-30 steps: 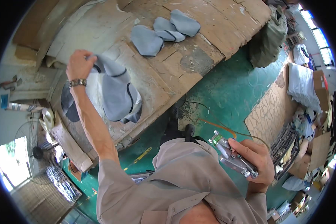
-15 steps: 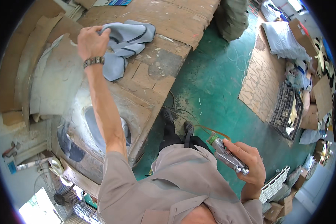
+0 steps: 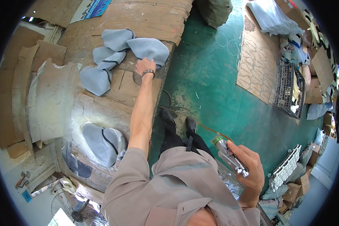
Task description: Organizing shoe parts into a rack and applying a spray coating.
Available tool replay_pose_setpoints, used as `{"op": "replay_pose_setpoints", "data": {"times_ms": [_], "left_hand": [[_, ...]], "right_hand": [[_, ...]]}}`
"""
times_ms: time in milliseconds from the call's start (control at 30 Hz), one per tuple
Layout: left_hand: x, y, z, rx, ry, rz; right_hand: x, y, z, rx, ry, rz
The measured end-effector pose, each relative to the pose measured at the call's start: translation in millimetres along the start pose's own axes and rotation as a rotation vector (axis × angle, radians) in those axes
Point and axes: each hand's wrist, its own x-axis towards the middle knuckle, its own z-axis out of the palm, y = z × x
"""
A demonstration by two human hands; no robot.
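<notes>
My left hand (image 3: 145, 66) is at the near edge of a grey fabric piece (image 3: 150, 51) with dark trim, its fingers curled over that edge. Beside it on the cardboard-covered table (image 3: 143, 92) lie more dark-trimmed grey pieces: one at the top (image 3: 117, 39), one in the middle (image 3: 108, 57) and one nearer to me (image 3: 95, 80). Another grey piece (image 3: 101, 145) rests apart on a whitened patch closer to my body. In my right hand (image 3: 250, 165) is a metal spray gun (image 3: 229, 155) with a green ring, held over the floor away from the table.
An orange-brown hose (image 3: 211, 129) runs from the spray gun toward the floor. Cardboard sheets (image 3: 49, 98) stand along the table's left side. On the green floor are a patterned board (image 3: 258, 62) and a black crate (image 3: 288, 88). A fan (image 3: 77, 214) stands at lower left.
My left hand has moved right along the table. The bunched grey fabric it held is now several pieces spread out. My right hand stays nearly where it was with the spray gun.
</notes>
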Motion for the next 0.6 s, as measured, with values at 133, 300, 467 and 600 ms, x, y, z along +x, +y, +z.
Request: {"op": "replay_pose_setpoints", "data": {"times_ms": [133,300,467,600], "left_hand": [[-3,-9,43,-0.274,-0.110,-0.163],[-29,-38,50,-1.962,-0.199,-0.635],[-110,-97,40,-2.046,-0.192,-0.497],[-247,-120,20,-1.880,-0.319,-0.438]], "right_hand": [[-5,3,0,0.011,0.000,-0.029],[-11,7,0,0.013,-0.034,-0.127],[-12,-8,-10,0.075,-0.104,-0.284],[-13,-13,-15,0.070,-0.164,-0.491]]}}
